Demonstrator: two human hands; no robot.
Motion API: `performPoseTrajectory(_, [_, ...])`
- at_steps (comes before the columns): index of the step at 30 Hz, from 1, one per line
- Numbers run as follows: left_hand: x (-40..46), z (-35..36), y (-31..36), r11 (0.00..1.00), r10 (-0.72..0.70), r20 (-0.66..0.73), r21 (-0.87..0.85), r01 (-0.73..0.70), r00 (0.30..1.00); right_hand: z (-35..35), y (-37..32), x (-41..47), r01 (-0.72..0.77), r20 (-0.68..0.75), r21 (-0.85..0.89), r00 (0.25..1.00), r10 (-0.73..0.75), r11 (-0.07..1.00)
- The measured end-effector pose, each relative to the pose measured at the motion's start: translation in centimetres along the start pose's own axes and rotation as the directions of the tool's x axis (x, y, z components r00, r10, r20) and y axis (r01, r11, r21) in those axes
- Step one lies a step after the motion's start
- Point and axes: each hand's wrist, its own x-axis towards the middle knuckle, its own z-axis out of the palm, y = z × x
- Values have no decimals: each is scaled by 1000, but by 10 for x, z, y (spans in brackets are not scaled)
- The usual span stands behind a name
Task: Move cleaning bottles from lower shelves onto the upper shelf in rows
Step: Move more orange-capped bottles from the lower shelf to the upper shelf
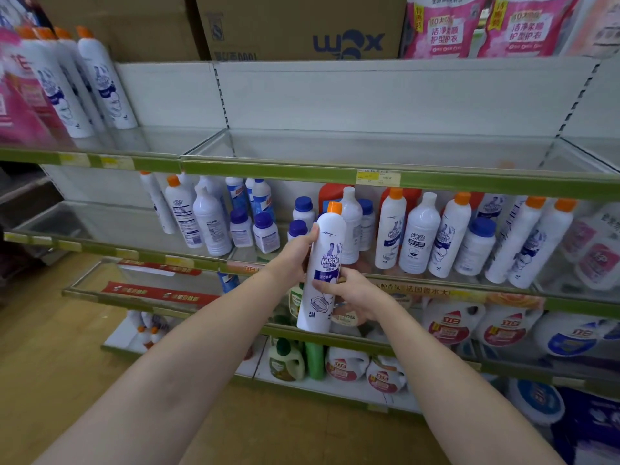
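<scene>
I hold a white Mr Muscle bottle (pixel 323 273) with an orange cap upright in front of the lower shelf. My left hand (pixel 297 251) grips its upper body from the left. My right hand (pixel 352 297) wraps its lower half from the right. The upper shelf (pixel 335 172) has a green front strip; several matching orange-capped bottles (pixel 100 82) stand in a row at its far left. The lower shelf (pixel 436 286) carries many white cleaning bottles (pixel 419 233), some with orange caps, some with blue caps.
Cardboard boxes (pixel 302 28) and pink refill bags (pixel 486 25) sit above the upper shelf. Pink bags (pixel 20 95) crowd the far left. Detergent jugs (pixel 453 323) fill the shelves below. A wooden floor (pixel 50 364) lies at the left.
</scene>
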Motion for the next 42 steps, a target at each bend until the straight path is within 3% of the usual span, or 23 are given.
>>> performPoseTrajectory(8, [-5,-39,8,999,53,-114,0,-54,992,32,-11,17,38,-2,-39,999,-38,999])
performPoseTrajectory(16, [-5,-94,28,988,151,-49,-21,-152,987,76,-38,37,56,-87,-87,994,-64,995])
performPoseTrajectory(19, [-4,-119,47,975,221,-11,-11,-221,975,104,-57,46,130,-145,-68,980,-139,989])
performPoseTrajectory(29, [-7,-239,134,925,372,-73,114,-363,925,217,-127,111,279,-295,-143,904,-310,950])
performPoseTrajectory(36, [-23,-321,202,832,548,-51,136,-538,835,296,-187,151,363,-420,-265,790,-446,893])
performPoseTrajectory(42, [-38,-369,267,720,677,14,194,-666,736,344,-245,179,438,-471,-230,731,-493,869])
